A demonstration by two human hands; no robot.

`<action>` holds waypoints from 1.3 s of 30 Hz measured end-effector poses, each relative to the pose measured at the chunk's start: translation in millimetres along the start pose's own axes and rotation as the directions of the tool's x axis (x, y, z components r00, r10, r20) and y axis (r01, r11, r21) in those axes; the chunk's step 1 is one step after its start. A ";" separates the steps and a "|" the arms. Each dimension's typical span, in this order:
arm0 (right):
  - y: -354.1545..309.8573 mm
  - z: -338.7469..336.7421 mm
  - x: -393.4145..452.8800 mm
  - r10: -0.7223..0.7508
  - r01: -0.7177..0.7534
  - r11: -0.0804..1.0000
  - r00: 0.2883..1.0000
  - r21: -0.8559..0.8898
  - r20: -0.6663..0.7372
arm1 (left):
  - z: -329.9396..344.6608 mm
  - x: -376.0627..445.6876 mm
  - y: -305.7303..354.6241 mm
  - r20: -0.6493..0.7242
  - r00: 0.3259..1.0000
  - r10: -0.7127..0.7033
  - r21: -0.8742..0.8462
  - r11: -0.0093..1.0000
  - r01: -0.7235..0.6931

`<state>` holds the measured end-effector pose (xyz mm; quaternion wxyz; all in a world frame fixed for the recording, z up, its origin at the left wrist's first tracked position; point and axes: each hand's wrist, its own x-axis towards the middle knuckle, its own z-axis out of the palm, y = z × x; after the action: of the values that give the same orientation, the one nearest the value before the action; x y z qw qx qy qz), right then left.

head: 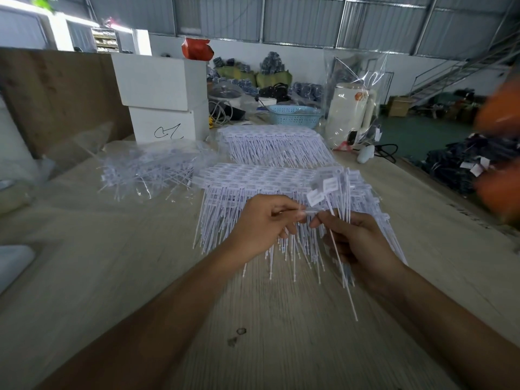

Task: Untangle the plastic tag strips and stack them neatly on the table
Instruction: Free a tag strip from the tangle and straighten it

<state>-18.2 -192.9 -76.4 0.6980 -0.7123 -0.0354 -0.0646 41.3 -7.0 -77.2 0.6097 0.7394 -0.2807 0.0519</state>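
Both hands meet above a neat stack of white plastic tag strips (261, 178) on the wooden table (112, 277). My left hand (261, 226) pinches the end of a strip between thumb and fingers. My right hand (357, 243) grips a few loose tag strips (323, 192), whose flat tag heads stick up and whose thin tails hang toward me. A second neat stack (270, 139) lies farther back. A tangled heap of strips in a clear plastic bag (149, 170) sits to the left.
White cardboard boxes (163, 99) stand at the back left, with a blue basket (295, 115) and a white kettle in a clear bag (351, 114) at the back right. Something blurred and orange (501, 142) shows at the right edge. Bare tabletop lies near me.
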 end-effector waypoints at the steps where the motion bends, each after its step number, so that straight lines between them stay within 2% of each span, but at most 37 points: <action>1: -0.3 -0.1 -0.2 -0.002 0.002 1.000 1.000 0.005 0.001 | -0.2 -0.2 0.6 0.017 1.000 -0.021 -0.038 0.999 0.022; 10: -1.1 -0.2 -1.2 -0.039 0.038 0.999 0.999 0.039 0.033 | -3.9 -4.1 3.6 0.151 0.977 -0.148 -0.297 0.936 0.187; 17: -2.0 -3.5 -2.6 -0.071 0.072 0.997 0.994 -0.005 0.082 | -14.5 -4.2 4.6 0.289 0.924 -0.251 -0.336 0.877 0.344; 21: -3.2 -0.2 -5.5 -0.092 0.099 0.994 0.986 -0.046 0.136 | -15.5 -1.2 5.0 0.250 0.901 -0.354 -0.457 0.777 0.433; 27: -4.8 8.3 -5.8 -0.005 0.006 1.000 0.998 -0.021 0.066 | -10.0 0.2 4.5 0.141 0.956 -0.256 -0.426 0.856 0.292; 30: -5.6 9.4 -6.4 0.064 -0.069 0.996 0.993 0.049 0.103 | -5.8 0.6 3.8 0.099 0.965 -0.242 -0.446 0.856 0.260; 33: -5.2 9.4 -6.3 0.085 -0.094 0.994 0.986 0.058 0.145 | -6.6 3.8 4.7 0.065 0.955 -0.289 -0.465 0.838 0.285; 37: -3.2 9.4 -5.4 0.049 -0.051 0.999 0.983 0.008 0.177 | -5.5 4.8 3.4 0.068 0.937 -0.343 -0.474 0.815 0.333; 39: -3.2 8.7 -6.0 0.030 -0.029 1.000 0.978 -0.007 0.208 | -8.8 6.7 2.3 -0.004 0.933 -0.360 -0.520 0.798 0.306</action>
<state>-24.2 -184.0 -74.2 0.6900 -0.7169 -0.0974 0.0205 48.1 -1.4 -70.2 0.7968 0.5850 -0.1182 -0.0945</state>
